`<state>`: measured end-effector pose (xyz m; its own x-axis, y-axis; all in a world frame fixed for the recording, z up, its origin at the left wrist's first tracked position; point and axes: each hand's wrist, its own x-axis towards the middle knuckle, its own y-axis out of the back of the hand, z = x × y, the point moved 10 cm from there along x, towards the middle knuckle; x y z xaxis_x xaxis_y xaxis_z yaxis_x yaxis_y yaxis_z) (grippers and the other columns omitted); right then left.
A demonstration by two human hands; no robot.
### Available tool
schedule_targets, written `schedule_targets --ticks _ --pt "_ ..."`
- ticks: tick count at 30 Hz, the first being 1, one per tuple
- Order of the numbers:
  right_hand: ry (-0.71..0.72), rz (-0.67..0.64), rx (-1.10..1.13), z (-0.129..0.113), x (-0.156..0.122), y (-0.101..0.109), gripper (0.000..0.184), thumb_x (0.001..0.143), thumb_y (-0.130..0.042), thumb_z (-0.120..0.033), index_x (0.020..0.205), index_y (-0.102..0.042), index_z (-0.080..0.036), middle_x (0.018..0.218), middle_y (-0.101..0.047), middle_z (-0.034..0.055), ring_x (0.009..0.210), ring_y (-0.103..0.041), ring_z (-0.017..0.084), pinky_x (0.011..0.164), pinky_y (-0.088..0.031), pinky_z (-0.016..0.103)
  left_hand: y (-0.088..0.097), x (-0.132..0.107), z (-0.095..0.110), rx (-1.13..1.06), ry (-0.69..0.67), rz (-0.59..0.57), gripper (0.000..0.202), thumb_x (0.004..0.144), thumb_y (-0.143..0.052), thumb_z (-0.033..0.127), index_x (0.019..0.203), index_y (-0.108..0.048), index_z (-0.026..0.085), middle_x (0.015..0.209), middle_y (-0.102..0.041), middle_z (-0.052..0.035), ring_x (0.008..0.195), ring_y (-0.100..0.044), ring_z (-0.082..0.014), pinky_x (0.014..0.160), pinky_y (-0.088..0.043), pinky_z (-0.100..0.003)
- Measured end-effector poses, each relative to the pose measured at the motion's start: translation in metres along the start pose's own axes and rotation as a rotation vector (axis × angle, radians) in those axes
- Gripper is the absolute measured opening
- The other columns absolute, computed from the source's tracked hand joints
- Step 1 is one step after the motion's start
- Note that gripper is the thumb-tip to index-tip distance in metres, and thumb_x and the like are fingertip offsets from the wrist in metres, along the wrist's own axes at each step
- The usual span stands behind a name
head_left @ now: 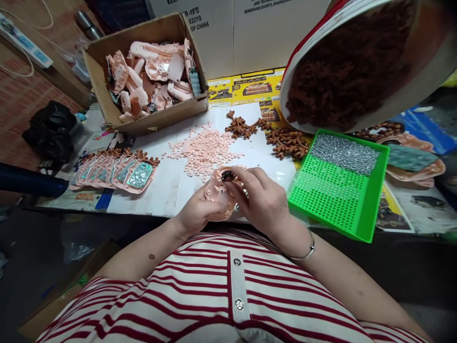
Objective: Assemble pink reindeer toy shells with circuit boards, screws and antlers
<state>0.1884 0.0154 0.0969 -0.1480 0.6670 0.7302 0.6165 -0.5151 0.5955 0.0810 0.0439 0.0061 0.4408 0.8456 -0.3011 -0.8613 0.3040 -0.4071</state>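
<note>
In front of my chest, my left hand (200,209) grips a pink plastic shell (214,190) by its lower left side. A round black part (227,176), which looks like a small speaker, sits at the shell's top. My right hand (262,197) is closed at that black part, thumb and fingertips pinched on or against it. The fingers partly hide the shell's right side. Just beyond the hands lies a loose heap of small pink plastic rings (205,150). Brown branching plastic pieces (244,126) lie behind and to the right of the heap.
A cardboard box (171,116) of pink shells stands at the back left. Pink pieces with green panels (139,175) lean in a row on the left. At right, a green tray (364,224) holds metal screws (344,153), beneath a tilted tub (285,95) of brown pieces.
</note>
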Motion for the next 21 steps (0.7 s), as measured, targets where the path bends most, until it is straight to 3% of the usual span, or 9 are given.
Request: schedule_targets --ticks 5,10,13,19,21 --pt "0.086 0.086 0.026 -0.0020 -0.0044 0.0031 0.022 0.096 -0.064 -0.022 0.117 -0.070 -0.024 0.089 -0.070 0.0056 0.071 -0.060 0.015 0.059 -0.046 0.029 -0.0052 -0.0010 0.0044 -0.017 -0.012 -0.025 0.044 0.056 -0.075 0.011 0.099 -0.067 0.016 0.086 -0.068 -0.0028 0.079 -0.060 -0.0168 0.074 -0.045 -0.028" --pt "-0.005 0.067 0.110 0.0063 -0.0004 0.0013 0.016 0.099 -0.060 -0.027 0.109 -0.072 -0.022 0.085 -0.066 0.0054 0.076 -0.062 0.017 0.065 -0.053 0.031 -0.0033 -0.0019 0.0048 -0.012 -0.017 -0.010 0.048 0.059 -0.072 0.012 0.106 -0.066 0.018 0.079 -0.064 0.0002 0.072 -0.056 -0.0152 0.067 -0.042 -0.027" --pt "-0.003 0.050 0.076 0.0028 0.0009 0.0007 0.015 0.099 -0.060 -0.029 0.105 -0.071 -0.022 0.084 -0.067 0.0048 0.076 -0.062 0.018 0.069 -0.051 0.034 -0.0026 -0.0016 0.0049 -0.012 -0.039 -0.017 0.058 0.059 -0.071 0.010 0.116 -0.065 0.020 0.082 -0.064 0.0004 0.076 -0.057 -0.0155 0.068 -0.042 -0.026" --pt "-0.015 0.090 -0.019 -0.0015 -0.0003 0.0034 0.013 0.098 -0.062 -0.030 0.098 -0.070 -0.020 0.081 -0.067 0.0050 0.074 -0.059 0.018 0.069 -0.044 0.035 -0.0013 -0.0015 0.0023 0.010 -0.038 -0.029 0.059 0.061 -0.072 0.008 0.119 -0.065 0.021 0.090 -0.066 0.0002 0.082 -0.060 -0.0155 0.074 -0.045 -0.026" --pt "-0.039 0.037 0.019 0.0016 0.0013 -0.0006 0.014 0.098 -0.061 -0.030 0.098 -0.071 -0.020 0.082 -0.067 0.0054 0.075 -0.059 0.019 0.069 -0.044 0.035 -0.0009 -0.0006 0.0030 0.002 -0.042 -0.038 0.060 0.062 -0.072 0.007 0.120 -0.065 0.021 0.089 -0.067 0.0002 0.082 -0.061 -0.0153 0.076 -0.046 -0.026"
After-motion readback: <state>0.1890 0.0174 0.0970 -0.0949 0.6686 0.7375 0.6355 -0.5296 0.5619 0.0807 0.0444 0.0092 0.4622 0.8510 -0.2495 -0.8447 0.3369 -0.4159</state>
